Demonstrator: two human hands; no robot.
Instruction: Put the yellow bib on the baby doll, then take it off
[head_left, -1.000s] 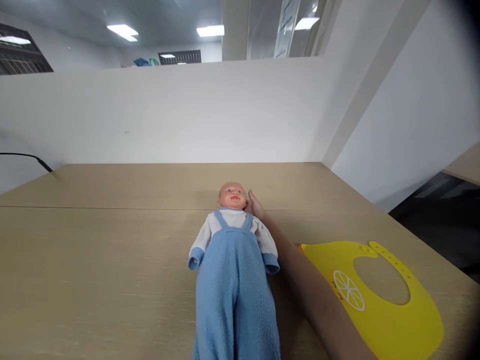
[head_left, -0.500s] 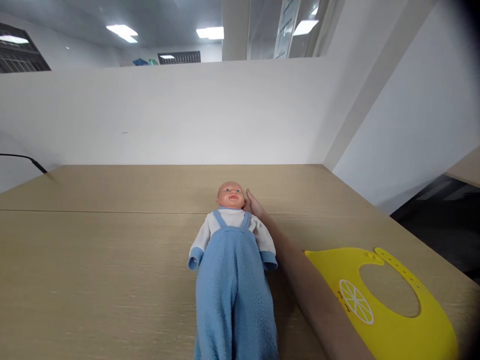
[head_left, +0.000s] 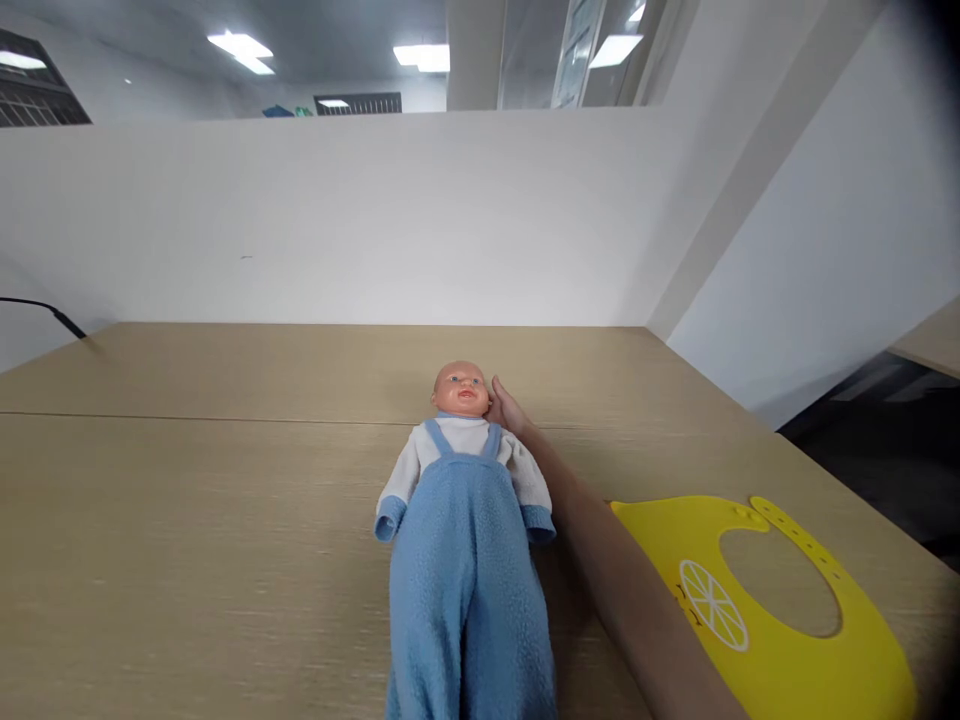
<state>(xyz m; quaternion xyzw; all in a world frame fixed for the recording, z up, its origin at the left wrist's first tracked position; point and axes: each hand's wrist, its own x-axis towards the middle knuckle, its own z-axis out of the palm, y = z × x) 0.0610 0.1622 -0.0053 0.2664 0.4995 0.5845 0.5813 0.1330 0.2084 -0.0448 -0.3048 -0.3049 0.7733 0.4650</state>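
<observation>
Here: One Doll (head_left: 471, 540), One Bib (head_left: 802, 665), One Hand in View

Doll, quantity one. Lies face up at the middle of the table (head_left: 225, 520), head (head_left: 461, 388) toward the wall (head_left: 360, 225), lower legs cut off by the bottom of the view. Whether its back rests flat or is slightly raised cannot be told.

Handling, by judgement: light; body soft and floppy in fleecy cloth, unlikely to slip; head firmer, smooth, probably hard to damage. Best hold: under neck and shoulders, a second support beneath the seat so the legs do not sag.

Clothing: overalls (head_left: 435, 600), one, blue, with two straps (head_left: 436, 437); white sleeves (head_left: 405, 470), two, each with a blue cuff.

Right hand (head_left: 510, 408), one: beside the doll's head and neck, thumb raised, palm toward it. Its fingers are hidden behind the doll, so how firmly they close cannot be told. Left hand: out of view.

Bib, quantity one: yellow, flat on the table, to the right of the right forearm (head_left: 630, 580); one white fruit-slice print.

Cable (head_left: 64, 318), one: black, far left, by the table edge.
</observation>
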